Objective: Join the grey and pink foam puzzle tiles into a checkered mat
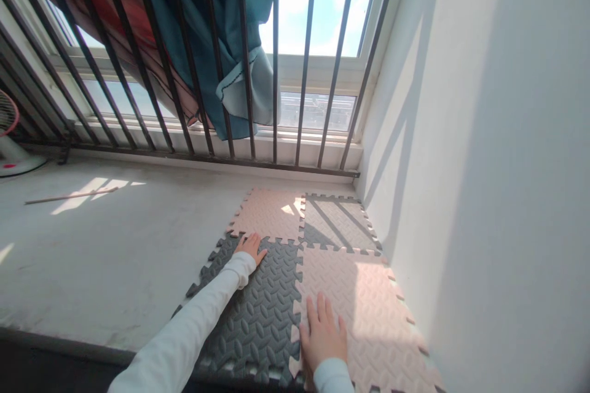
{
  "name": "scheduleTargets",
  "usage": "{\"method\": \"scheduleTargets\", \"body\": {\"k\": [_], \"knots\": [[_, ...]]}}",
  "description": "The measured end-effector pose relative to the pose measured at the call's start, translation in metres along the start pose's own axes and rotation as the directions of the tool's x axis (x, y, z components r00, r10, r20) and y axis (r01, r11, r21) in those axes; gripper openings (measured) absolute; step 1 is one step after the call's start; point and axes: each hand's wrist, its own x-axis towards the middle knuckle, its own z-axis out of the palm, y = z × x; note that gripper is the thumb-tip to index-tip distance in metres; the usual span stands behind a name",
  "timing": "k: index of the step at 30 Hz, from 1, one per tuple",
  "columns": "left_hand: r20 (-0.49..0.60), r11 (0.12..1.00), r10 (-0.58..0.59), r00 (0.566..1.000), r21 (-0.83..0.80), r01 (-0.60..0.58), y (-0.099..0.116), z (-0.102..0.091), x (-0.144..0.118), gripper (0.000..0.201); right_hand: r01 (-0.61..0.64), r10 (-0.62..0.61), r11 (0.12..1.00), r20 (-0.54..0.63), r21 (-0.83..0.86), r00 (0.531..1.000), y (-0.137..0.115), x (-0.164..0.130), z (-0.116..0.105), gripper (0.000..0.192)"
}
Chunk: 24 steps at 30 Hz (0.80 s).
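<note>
Foam puzzle mats cover the floor in a two-by-two patch, their toothed edges meeting. My left hand [250,247] lies on the far edge of the dark grey mat [267,307], fingers stretched toward the far-left pink mat [270,212]. Flat on the near pink mat [373,307], by its seam with the dark one, rests my right hand [324,333] with the fingers apart. Beyond it, a second grey mat [338,221] fills the far right corner, striped by shadows. Neither hand holds anything.
A white wall [507,196] borders the mats on the right. Metal railing bars [246,61] stand ahead, with teal fabric [198,24] behind them. On the pale floor [115,252] at left are a thin stick [71,196] and a fan's base [21,164].
</note>
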Motion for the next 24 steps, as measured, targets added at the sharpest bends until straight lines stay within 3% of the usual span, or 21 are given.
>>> {"method": "scheduleTargets", "body": {"k": [4, 9, 13, 20, 24], "knots": [[-0.003, 0.999, 0.033, 0.999, 0.016, -0.033, 0.000, -0.003, 0.003, 0.058, 0.002, -0.002, 1.000, 0.004, -0.008, 1.000, 0.000, 0.000, 0.001, 0.050], [-0.039, 0.998, -0.059, 0.998, -0.026, 0.058, -0.009, 0.007, -0.003, 0.058, -0.004, 0.004, 1.000, 0.007, -0.017, 1.000, 0.000, 0.000, 0.001, 0.049], [-0.046, 0.998, -0.049, 0.998, -0.037, 0.047, -0.016, 0.013, -0.009, 0.058, -0.006, 0.006, 1.000, 0.014, -0.009, 1.000, 0.000, 0.000, 0.000, 0.050], [-0.034, 1.000, -0.022, 0.999, 0.003, 0.022, -0.025, -0.004, -0.004, 0.058, -0.005, 0.005, 1.000, 0.010, 0.000, 1.000, 0.001, 0.000, 0.000, 0.050], [-0.052, 0.986, -0.160, 0.986, 0.032, 0.162, -0.042, 0.000, -0.004, 0.063, -0.004, 0.004, 1.000, 0.010, 0.001, 1.000, 0.001, 0.000, 0.000, 0.051]]}}
